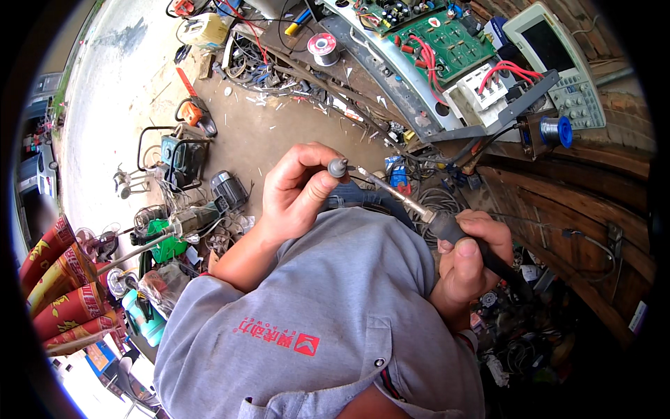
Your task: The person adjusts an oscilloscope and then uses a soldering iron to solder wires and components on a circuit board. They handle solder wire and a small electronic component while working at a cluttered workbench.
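Observation:
My left hand (296, 188) is closed, with thumb and forefinger pinching a small grey round part (338, 167) whose exact kind I cannot make out. My right hand (474, 251) wraps round the dark handle of a soldering iron (412, 202). Its metal shaft slants up and left toward the grey part. The iron's thin tip reaches close beside that part; whether they touch I cannot tell. Both hands are raised in front of my grey shirt (307, 272), above the ground.
At the upper right, a bench carries a green circuit board (447, 45), a solder spool (322, 49) and an oscilloscope (558, 63). A blue-rimmed wire spool (556, 131) sits at its edge. Left lie a chainsaw (195, 115), a motor (229, 190) and machine parts. Coiled cables (443, 202) lie beyond my right hand.

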A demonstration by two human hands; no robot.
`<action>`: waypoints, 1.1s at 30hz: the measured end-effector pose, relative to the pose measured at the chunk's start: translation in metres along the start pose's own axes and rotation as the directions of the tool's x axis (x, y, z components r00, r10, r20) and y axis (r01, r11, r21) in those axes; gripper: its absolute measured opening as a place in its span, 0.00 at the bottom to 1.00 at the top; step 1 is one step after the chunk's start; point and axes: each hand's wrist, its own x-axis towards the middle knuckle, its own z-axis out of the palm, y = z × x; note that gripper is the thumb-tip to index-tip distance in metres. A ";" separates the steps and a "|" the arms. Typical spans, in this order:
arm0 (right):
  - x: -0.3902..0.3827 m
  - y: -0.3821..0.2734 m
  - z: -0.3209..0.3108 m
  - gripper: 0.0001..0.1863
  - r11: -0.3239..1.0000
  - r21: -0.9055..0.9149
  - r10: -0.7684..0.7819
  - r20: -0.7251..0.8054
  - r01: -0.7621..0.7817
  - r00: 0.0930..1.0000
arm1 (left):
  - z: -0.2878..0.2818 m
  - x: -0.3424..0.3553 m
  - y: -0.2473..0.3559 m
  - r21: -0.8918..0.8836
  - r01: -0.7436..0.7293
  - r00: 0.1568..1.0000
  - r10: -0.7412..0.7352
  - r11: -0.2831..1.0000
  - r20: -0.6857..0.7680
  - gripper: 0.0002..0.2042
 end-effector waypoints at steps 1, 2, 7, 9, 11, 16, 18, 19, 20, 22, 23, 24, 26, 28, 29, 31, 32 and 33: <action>0.000 0.000 0.000 0.13 1.000 -0.005 0.000 0.003 0.000 1.000 | 0.000 -0.001 0.001 0.005 0.002 1.000 -0.002 1.000 -0.003 0.10; -0.001 0.000 0.000 0.13 1.000 -0.010 0.000 0.005 0.000 1.000 | 0.000 -0.001 0.001 0.009 0.004 1.000 -0.004 1.000 -0.005 0.10; -0.003 0.001 -0.005 0.14 0.999 -0.031 0.010 0.016 -0.009 1.000 | 0.000 -0.003 0.001 -0.003 -0.003 1.000 0.003 1.000 -0.005 0.10; -0.003 0.000 -0.005 0.14 0.999 -0.035 0.008 0.017 -0.007 1.000 | 0.000 -0.004 0.001 -0.004 -0.003 1.000 0.003 1.000 -0.006 0.10; -0.003 0.001 -0.005 0.14 0.999 -0.038 -0.006 0.014 0.007 1.000 | 0.000 -0.003 0.001 -0.005 -0.004 1.000 0.004 1.000 -0.007 0.10; -0.003 -0.003 -0.003 0.13 1.000 -0.013 0.015 0.017 -0.015 1.000 | 0.003 -0.004 0.002 -0.010 0.015 1.000 -0.016 1.000 -0.012 0.11; -0.003 -0.003 -0.003 0.13 1.000 -0.019 0.016 0.020 -0.016 1.000 | 0.003 -0.004 0.002 -0.010 0.021 1.000 -0.021 1.000 -0.014 0.11; -0.003 -0.003 -0.003 0.13 1.000 -0.020 0.017 0.025 -0.016 1.000 | 0.003 -0.004 0.003 -0.008 0.021 1.000 -0.022 1.000 -0.016 0.11; -0.003 -0.003 -0.003 0.13 1.000 -0.021 0.017 0.029 -0.016 0.999 | 0.003 -0.004 0.003 -0.006 0.022 1.000 -0.022 1.000 -0.018 0.11; -0.002 -0.003 -0.004 0.14 1.000 -0.011 0.012 0.032 -0.012 0.999 | 0.003 -0.003 0.002 -0.012 0.026 1.000 -0.026 1.000 -0.014 0.11; -0.002 -0.004 -0.004 0.14 1.000 -0.006 0.010 0.033 -0.009 0.999 | 0.003 -0.003 0.002 -0.016 0.028 1.000 -0.028 0.999 -0.012 0.11; -0.002 -0.003 -0.004 0.14 1.000 -0.009 0.002 0.032 -0.002 0.999 | 0.003 -0.003 0.002 -0.018 0.026 1.000 -0.027 0.999 -0.014 0.11; -0.001 -0.001 -0.004 0.14 1.000 -0.017 -0.014 0.031 0.014 0.999 | 0.002 -0.004 0.001 -0.023 0.024 1.000 -0.024 0.999 -0.020 0.11; -0.001 -0.001 -0.004 0.14 1.000 -0.025 -0.011 0.025 0.011 1.000 | 0.002 -0.003 0.001 -0.021 0.022 1.000 -0.023 1.000 -0.017 0.11; -0.001 -0.001 -0.004 0.14 1.000 -0.029 -0.009 0.023 0.009 1.000 | 0.003 -0.003 0.001 -0.020 0.022 1.000 -0.022 1.000 -0.016 0.11; -0.001 -0.003 -0.004 0.14 1.000 -0.016 0.007 0.018 -0.006 1.000 | 0.002 -0.002 0.001 -0.027 0.023 1.000 -0.024 0.999 -0.007 0.11; -0.002 -0.004 -0.004 0.14 1.000 -0.010 0.014 0.016 -0.014 1.000 | 0.002 -0.001 0.001 -0.030 0.024 1.000 -0.025 0.999 -0.003 0.11; -0.002 -0.003 -0.004 0.14 1.000 -0.019 0.011 0.019 -0.011 1.000 | 0.002 -0.002 0.001 -0.032 0.025 1.000 -0.026 0.999 -0.006 0.11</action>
